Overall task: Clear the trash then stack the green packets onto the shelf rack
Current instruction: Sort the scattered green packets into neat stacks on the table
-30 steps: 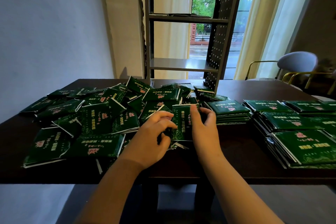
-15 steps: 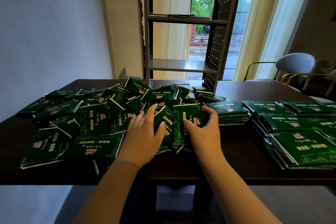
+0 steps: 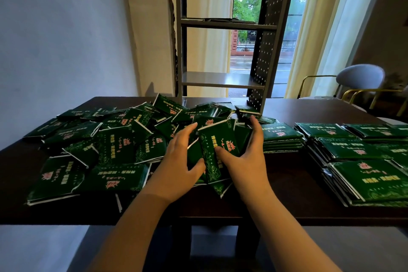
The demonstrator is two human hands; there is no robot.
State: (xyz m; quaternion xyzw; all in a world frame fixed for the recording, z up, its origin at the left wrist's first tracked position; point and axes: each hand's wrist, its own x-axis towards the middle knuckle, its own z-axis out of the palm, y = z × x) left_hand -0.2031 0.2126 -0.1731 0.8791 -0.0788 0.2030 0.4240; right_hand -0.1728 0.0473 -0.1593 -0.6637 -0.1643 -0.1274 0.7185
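A loose heap of green packets (image 3: 114, 146) covers the left and middle of the dark table (image 3: 293, 185). My left hand (image 3: 178, 163) and my right hand (image 3: 247, 157) grip a small bundle of green packets (image 3: 217, 143) from both sides, tilted up off the heap. Neat stacks of green packets (image 3: 357, 150) lie on the right side. The grey shelf rack (image 3: 223, 79) stands at the table's far edge, with something flat and dark on its upper shelf (image 3: 229, 21).
A perforated black side panel (image 3: 268, 46) forms the rack's right side. A grey chair with gold legs (image 3: 359, 77) stands at the right behind the table. Curtains and a window are behind the rack. The wall is on the left.
Both hands have closed in on the bundle from its sides and lifted its far end, so it now tilts up from the heap.
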